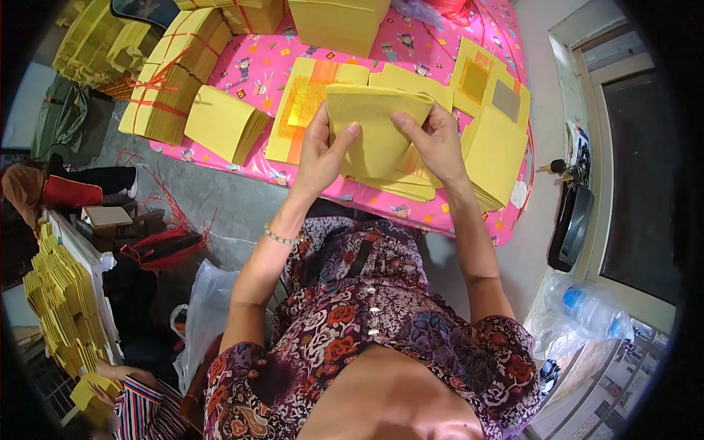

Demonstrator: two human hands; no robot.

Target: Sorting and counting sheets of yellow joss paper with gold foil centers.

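Note:
Between my two hands, just above the near edge of the table, is a small sheaf of yellow paper [372, 139], slightly bent. My left hand [320, 152] is closed on its left edge, thumb in front. On the opposite edge my right hand [440, 145] grips it the same way. Behind my left hand lies a yellow sheet with an orange and gold print [297, 110]. More yellow sheets [396, 189] lie below the sheaf. A stack of yellow paper [493, 158] sits beside my right hand, with printed sheets [475, 77] beyond it.
The pink patterned tabletop [246, 66] also carries a loose yellow stack [222, 121] and bundles tied with red string [158, 103]. Red string [165, 220] lies on the floor at left. Lower left, another person's hand [103, 394] touches yellow paper. A plastic bottle [587, 308] is at right.

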